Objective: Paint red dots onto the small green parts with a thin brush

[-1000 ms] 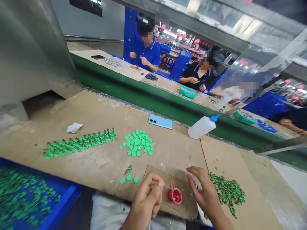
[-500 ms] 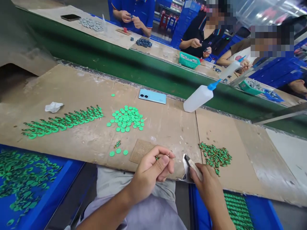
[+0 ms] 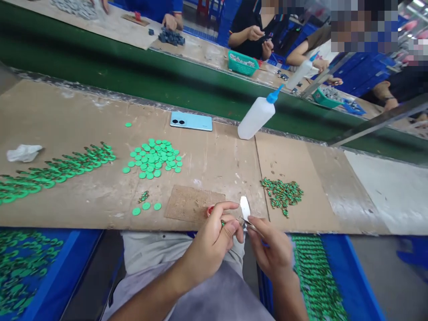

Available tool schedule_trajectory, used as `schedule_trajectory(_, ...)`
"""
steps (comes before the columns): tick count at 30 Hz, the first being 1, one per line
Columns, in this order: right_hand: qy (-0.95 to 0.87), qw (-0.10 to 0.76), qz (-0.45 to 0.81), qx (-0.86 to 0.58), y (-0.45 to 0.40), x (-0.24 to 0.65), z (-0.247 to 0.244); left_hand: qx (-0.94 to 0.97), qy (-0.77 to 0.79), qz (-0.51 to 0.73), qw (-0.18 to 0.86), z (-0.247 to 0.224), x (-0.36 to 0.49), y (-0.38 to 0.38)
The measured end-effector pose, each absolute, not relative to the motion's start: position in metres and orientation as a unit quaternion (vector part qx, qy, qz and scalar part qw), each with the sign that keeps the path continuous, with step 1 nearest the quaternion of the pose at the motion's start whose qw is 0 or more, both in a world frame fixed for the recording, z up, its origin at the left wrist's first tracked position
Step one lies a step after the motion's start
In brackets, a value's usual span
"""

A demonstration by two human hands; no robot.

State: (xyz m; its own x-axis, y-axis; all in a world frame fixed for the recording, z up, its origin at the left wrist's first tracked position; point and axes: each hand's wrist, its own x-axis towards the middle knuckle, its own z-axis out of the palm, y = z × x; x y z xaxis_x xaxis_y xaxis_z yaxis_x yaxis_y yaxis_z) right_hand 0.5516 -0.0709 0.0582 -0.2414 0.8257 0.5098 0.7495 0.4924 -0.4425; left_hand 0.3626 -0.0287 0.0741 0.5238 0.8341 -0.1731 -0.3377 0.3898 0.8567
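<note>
Brown tabletop (image 3: 214,156) borders 2 hands (image 3: 209,240) holding a green piece (image 3: 223,222) and tool (image 3: 251,224)

Light's fairly bright w/ soft shadows, sheen on worktop (image 3: 329,183), blur & wide-angle stretch nr edges.
</note>
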Motion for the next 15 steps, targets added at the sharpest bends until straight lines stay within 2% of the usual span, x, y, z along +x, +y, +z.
schedule_trajectory(4,-0.764,0.330,-0.023,-0.555,-0.076,0.562,0.049,0.453,0.316,0.343,0.760,0.065,0.374,-0.037)
schedule_trajectory(7,-0.723,0.353,-0.073,-0.590,-0.088,0.568,0.037,0.468,0.316,0.330,0.757,0.062,0.382,-0.041)
schedule_trajectory(10,-0.732,0.378,-0.053,-0.564,-0.098,0.569,0.031,0.470,0.315,0.323,0.758,0.058,0.389,-0.041)
schedule_trajectory(15,-0.731,0.346,-0.037,-0.587,-0.098,0.567,0.030,0.448,0.304,0.300,0.785,0.049,0.395,-0.040)
